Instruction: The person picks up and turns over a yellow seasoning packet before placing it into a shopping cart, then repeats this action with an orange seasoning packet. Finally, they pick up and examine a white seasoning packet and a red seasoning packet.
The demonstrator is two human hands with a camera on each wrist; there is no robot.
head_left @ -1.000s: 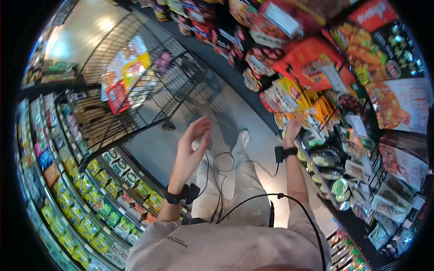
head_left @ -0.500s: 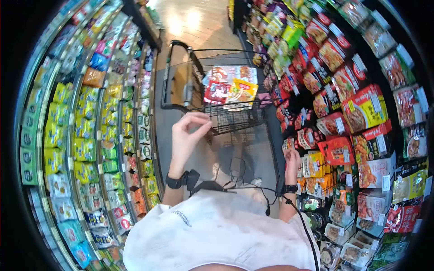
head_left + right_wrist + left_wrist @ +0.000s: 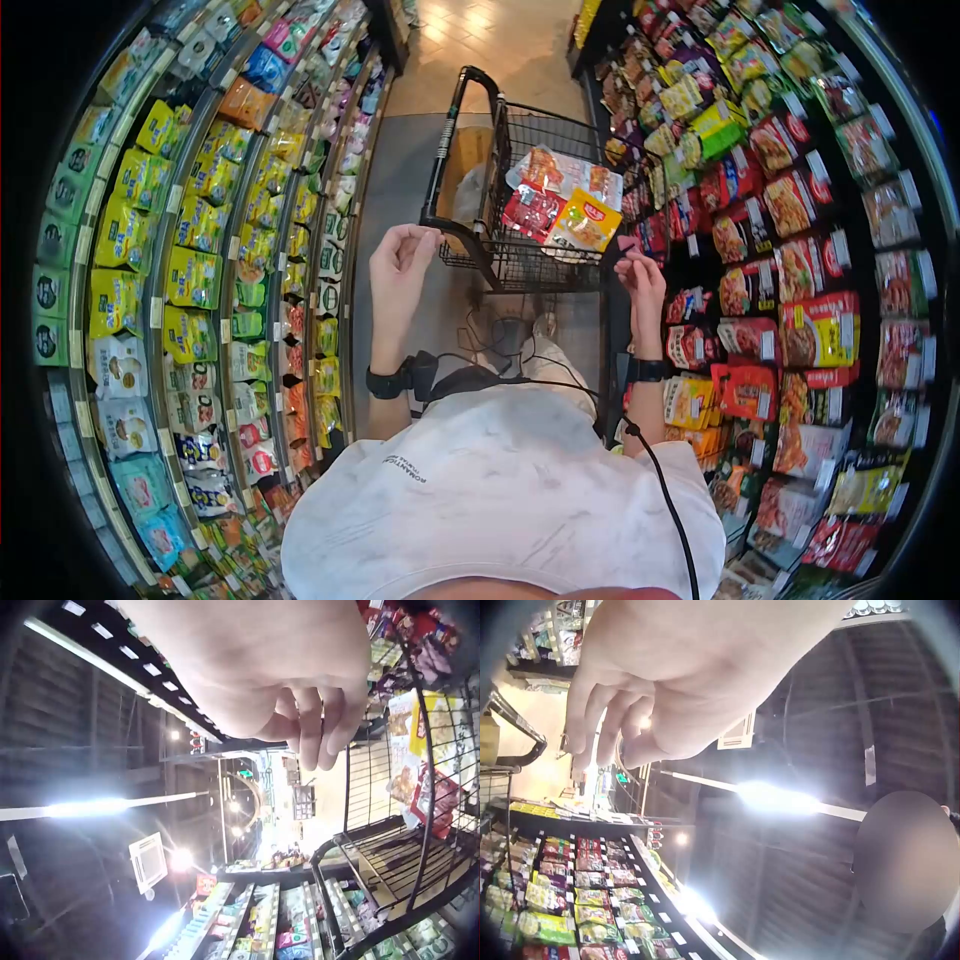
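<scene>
My left hand (image 3: 400, 275) is raised in the middle of the aisle, its fingers loosely curled around nothing. Its fingertips are close to the near end of the black handle (image 3: 460, 130) of a shopping cart (image 3: 530, 275). On the other side, my right hand (image 3: 642, 285) hangs near the cart's right corner, fingers bent and holding nothing, as the right wrist view also shows. Inside the wire basket lie a yellow packet (image 3: 583, 222), a red packet (image 3: 530, 210) and a white pack with food pictures (image 3: 545, 168).
Shelves of yellow and green packets (image 3: 195, 275) line the left side. Hanging bagged foods (image 3: 745, 285) fill the dark rack on the right, close to my right arm. The grey aisle floor (image 3: 400, 165) runs ahead to a lighter floor. A cable (image 3: 660, 480) hangs from my right wrist.
The view has swung from the right rack to straight down the aisle. The cart now appears upright ahead and nearer. My right hand has moved away from the hanging packets toward the cart.
</scene>
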